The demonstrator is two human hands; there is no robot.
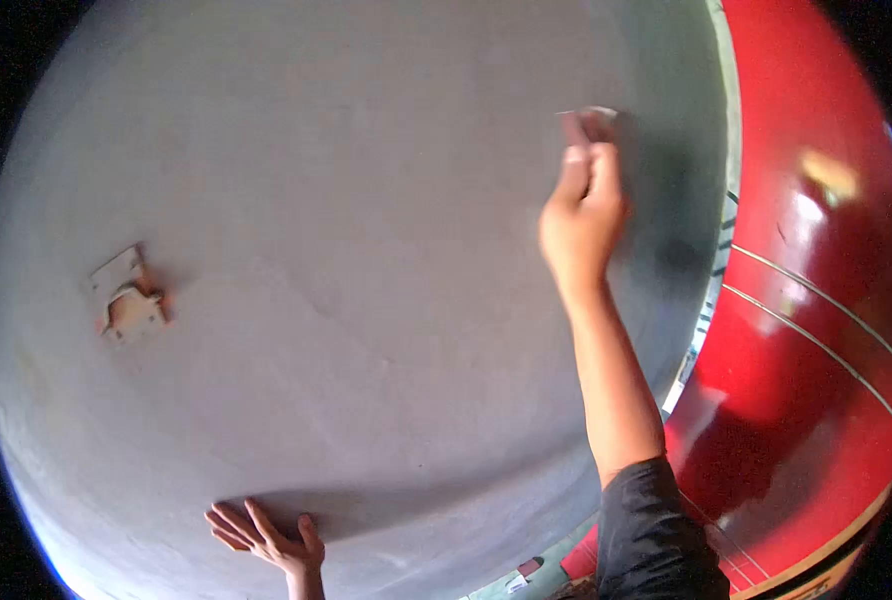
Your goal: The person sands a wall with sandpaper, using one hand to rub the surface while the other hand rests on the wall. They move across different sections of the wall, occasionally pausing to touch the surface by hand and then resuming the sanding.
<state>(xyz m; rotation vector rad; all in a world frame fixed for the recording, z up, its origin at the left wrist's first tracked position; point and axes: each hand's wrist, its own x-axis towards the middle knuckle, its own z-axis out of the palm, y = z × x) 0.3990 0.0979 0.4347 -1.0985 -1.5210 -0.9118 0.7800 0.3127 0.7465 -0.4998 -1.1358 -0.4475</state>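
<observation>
A broad, matte grey panel (pixel 366 260) fills most of the head view. My right hand (pixel 586 205) is raised toward the panel's upper right, its fingers closed around a scraper (pixel 588 125) with a brownish grip. Motion blurs the tool, and its thin pale edge lies at or very close to the grey surface; contact is hard to tell. Low on the left, my left hand (pixel 266 540) lies flat against the panel with the fingers spread, holding nothing.
A pale bent plate with orange-tinged edges (pixel 131 300) sits on the panel at left. Beyond the light strip (pixel 734 150) at right is a glossy red surface (pixel 806 330) with thin lines. Near the bottom, a small brown-and-white object (pixel 529 570) rests on a greenish ledge.
</observation>
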